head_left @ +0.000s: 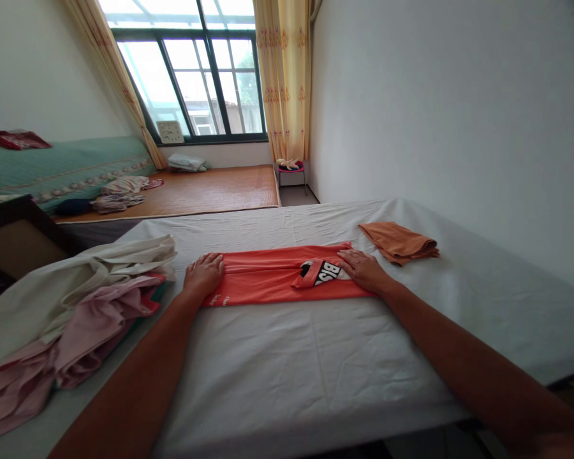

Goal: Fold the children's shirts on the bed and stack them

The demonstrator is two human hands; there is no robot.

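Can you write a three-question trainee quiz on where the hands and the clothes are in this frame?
1. True or false: both hands lie flat on the orange-red shirt.
2. Which hand rests beside the black-and-white print? A) left hand B) right hand C) neither
3. Fill in: the folded orange cloth lies to the ____ of the shirt, apart from it.

Key
1. True: the left hand presses the shirt's left end, the right hand its right end, on the white sheet.
2. B.
3. Right. The unfolded heap of clothes lies on the left.
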